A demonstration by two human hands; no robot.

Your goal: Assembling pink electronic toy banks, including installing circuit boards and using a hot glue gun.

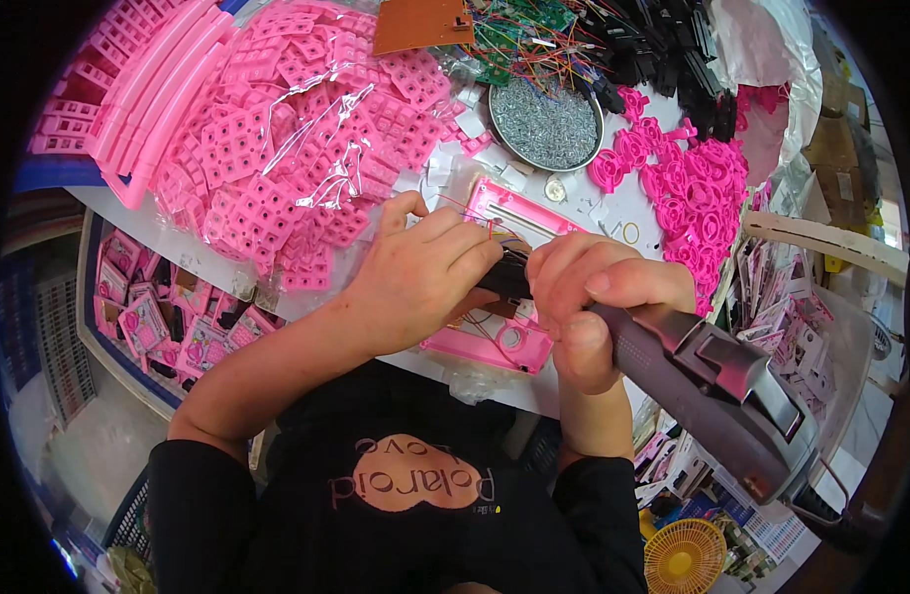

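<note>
My right hand (608,287) wraps round the front of a dark grey electric screwdriver (712,396), whose body slants down to the right. Its tip is hidden behind my fingers. My left hand (415,272) is closed on a black plastic part (511,274), fingers bent over its upper side. Thin wires stick out by the fingertips. Under and beside my hands lie a pink plastic casing (485,345) with a round opening and another long pink piece (522,208) with a slot. What the left fingertips press on is partly covered.
Ahead stands a round metal pan of small screws (549,129). Pink button panels in clear plastic (306,148) heap up on the left; pink ring parts (688,188) pile on the right. Circuit boards with wires (534,35) and black parts (668,59) lie behind. Boxes of pink pieces (173,317) flank the table.
</note>
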